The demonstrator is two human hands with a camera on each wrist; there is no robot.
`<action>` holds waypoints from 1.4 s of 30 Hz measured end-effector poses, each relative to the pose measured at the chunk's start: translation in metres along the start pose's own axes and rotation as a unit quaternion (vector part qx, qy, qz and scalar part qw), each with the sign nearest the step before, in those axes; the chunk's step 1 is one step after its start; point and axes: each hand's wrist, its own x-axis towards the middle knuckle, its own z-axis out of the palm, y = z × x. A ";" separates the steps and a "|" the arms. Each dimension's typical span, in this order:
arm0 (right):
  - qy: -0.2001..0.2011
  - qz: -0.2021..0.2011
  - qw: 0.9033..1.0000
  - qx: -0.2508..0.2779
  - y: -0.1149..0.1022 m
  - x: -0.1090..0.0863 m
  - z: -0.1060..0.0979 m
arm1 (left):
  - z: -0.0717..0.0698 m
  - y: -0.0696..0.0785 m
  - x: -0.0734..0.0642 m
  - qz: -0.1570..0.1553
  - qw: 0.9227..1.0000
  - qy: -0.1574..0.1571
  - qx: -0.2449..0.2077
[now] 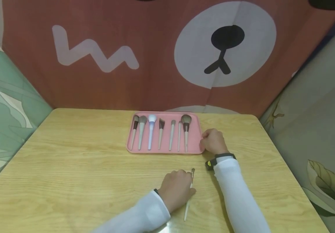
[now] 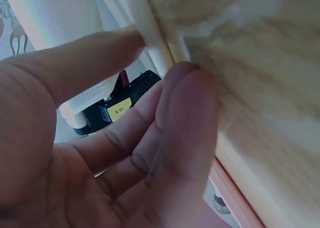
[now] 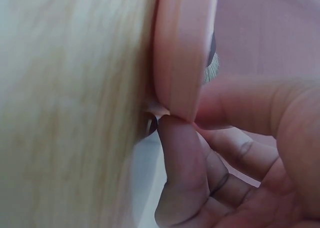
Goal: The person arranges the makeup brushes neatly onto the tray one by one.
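My left hand (image 1: pixel 176 189) pinches a slim makeup brush (image 1: pixel 186 211) by its pale handle, low over the table in front of the tray. The brush's small dark head points away from me. In the left wrist view, the pale handle (image 2: pixel 152 35) runs between thumb and fingertips. My right hand (image 1: pixel 214 141) grips the right rim of a pink tray (image 1: pixel 165 152), thumb over the edge and a finger against its side in the right wrist view. Several makeup brushes lie side by side in the tray, among them a big fluffy one (image 1: pixel 186 119) and a white-blue one (image 1: pixel 151 129).
The wood-grain table (image 1: pixel 77 161) carries the tray near its back edge. Behind it hangs a brown cloth (image 1: pixel 155 81) with a bear's face, and patterned cloths (image 1: pixel 324 129) flank both sides. A dark wrist device (image 1: pixel 211 163) sits on the right wrist.
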 end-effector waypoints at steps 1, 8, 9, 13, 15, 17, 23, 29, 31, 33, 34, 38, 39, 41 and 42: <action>0.001 -0.001 1.000 0.000 0.000 0.000 0.000 | -0.001 -0.001 0.000 0.000 1.000 -0.003 -0.005; 0.004 -0.004 1.000 -0.003 -0.001 0.000 0.001 | -0.004 -0.006 0.004 -0.005 1.000 -0.013 -0.007; 0.004 -0.004 1.000 -0.004 -0.001 0.000 0.001 | -0.004 -0.006 0.004 -0.005 1.000 -0.010 -0.005; 0.002 -0.002 1.000 -0.007 -0.001 0.000 0.000 | -0.003 -0.008 0.004 -0.003 1.000 0.001 0.005; 0.002 -0.001 1.000 -0.008 -0.001 0.001 -0.001 | -0.003 -0.008 0.004 -0.001 1.000 0.004 0.011; 0.002 -0.002 1.000 -0.008 -0.002 0.001 -0.001 | -0.003 -0.009 0.004 0.001 1.000 0.005 0.019; 0.002 -0.005 1.000 -0.007 0.000 0.001 0.000 | -0.002 -0.009 0.004 0.002 0.999 0.008 0.048; -0.004 0.001 1.000 0.000 0.000 0.001 0.000 | -0.006 -0.008 0.003 0.005 0.999 -0.001 0.051; -0.006 0.003 1.000 0.001 0.000 0.001 0.000 | -0.007 -0.008 0.003 0.007 0.999 -0.005 0.050; -0.004 0.003 1.000 -0.003 -0.001 0.001 0.000 | -0.007 -0.008 0.002 0.008 0.999 -0.004 0.051; -0.003 0.004 1.000 -0.006 -0.001 0.001 0.000 | -0.006 -0.009 0.003 0.009 0.999 -0.003 0.052; -0.001 0.002 1.000 -0.019 -0.002 0.000 0.000 | -0.006 -0.009 0.003 0.012 0.998 -0.002 0.056; -0.001 0.001 1.000 -0.020 -0.002 0.000 0.000 | -0.006 -0.009 0.003 0.012 0.998 -0.002 0.056; -0.001 0.002 1.000 -0.020 -0.002 0.000 0.000 | -0.006 -0.010 0.004 0.010 0.999 -0.005 0.052; -0.001 0.002 1.000 -0.020 -0.002 0.000 0.000 | -0.006 -0.010 0.004 0.009 0.999 -0.007 0.049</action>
